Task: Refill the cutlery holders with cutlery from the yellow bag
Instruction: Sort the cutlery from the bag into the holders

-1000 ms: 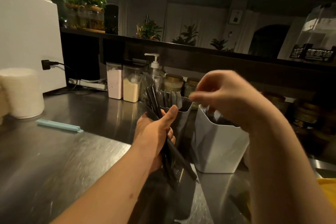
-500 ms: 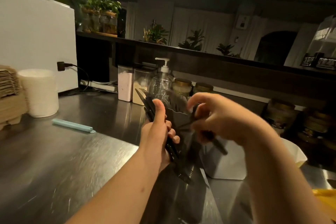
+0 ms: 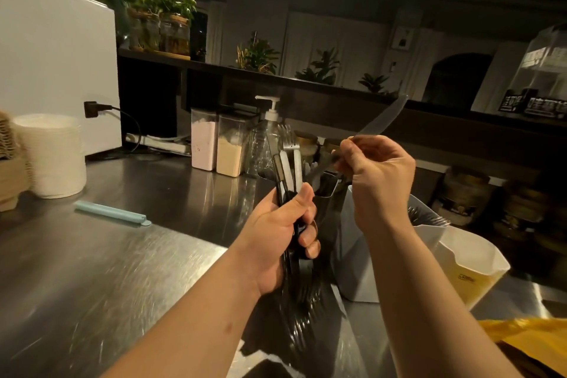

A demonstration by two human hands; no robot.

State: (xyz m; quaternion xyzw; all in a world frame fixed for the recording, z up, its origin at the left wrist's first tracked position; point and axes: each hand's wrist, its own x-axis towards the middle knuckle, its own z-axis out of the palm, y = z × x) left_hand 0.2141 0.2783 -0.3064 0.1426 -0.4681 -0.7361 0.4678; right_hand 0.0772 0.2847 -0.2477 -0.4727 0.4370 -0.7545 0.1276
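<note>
Right now the left hand (image 3: 282,233) grips a bundle of cutlery (image 3: 285,169) upright above the steel counter (image 3: 122,270), fingers and thumb curled tight round the dark handles, with fork tines showing at both the top and the bottom of the fist. Just to its right, the right hand (image 3: 379,184) pinches a single table knife (image 3: 380,123) between thumb and fingertips at about its middle, the blade slanting up and to the far right. Both hands sit over the two cutlery holders: a pale holder (image 3: 356,273) near and right, already showing forks, and a darker holder (image 3: 325,193) just behind the left hand. The yellow bag (image 3: 527,337) lies at the near right corner. This cutlery looks stiff, smooth and fairly light piece by piece, though a bundle is probably weighty and prone to slide — a firm wrap round the handles suits it. A single knife is best taken by the handle and lowered handle-first or blade-first as its holder demands.
</note>
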